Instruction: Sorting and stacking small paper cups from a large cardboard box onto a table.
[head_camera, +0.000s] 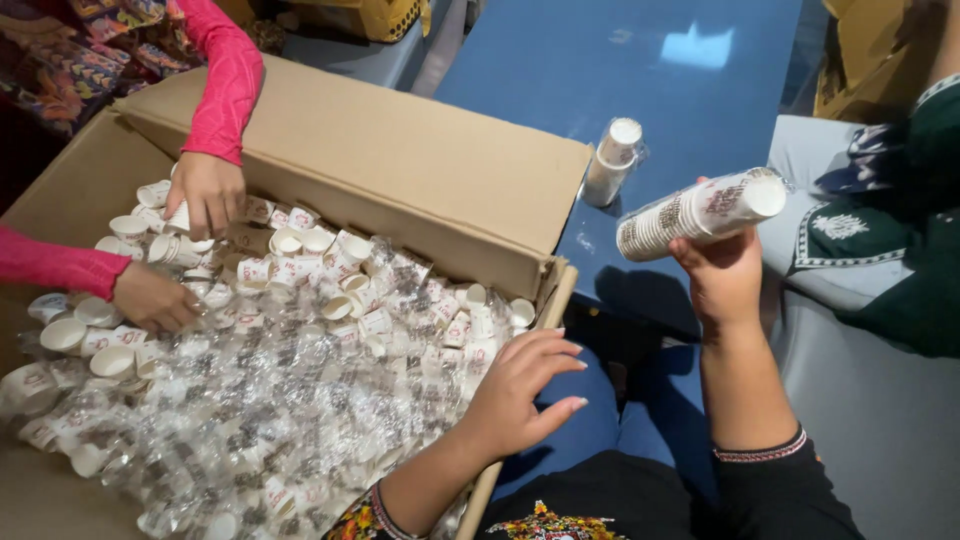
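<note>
Your right hand (722, 275) is closed around a long stack of paper cups (700, 213), white with dark printed bands and sleeved in clear film. You hold it near its lower end, tilted almost level, up above the blue table (600, 70). Your left hand (520, 390) holds nothing: the fingers are loosely spread and curved, resting at the near edge of the cardboard box (400, 170), whose brown flaps stand open.

Inside the box lies a heap of loose small cups (330, 270) mixed with crinkled, shiny plastic wrap (250, 400). A shorter wrapped stack (612, 160) lies on the smooth blue table, just beyond the box's far flap.

Across the box, another person in pink sleeves has both hands among the cups: one hand (205, 190) grips a few, the other hand (155, 297) rests on the pile.
</note>
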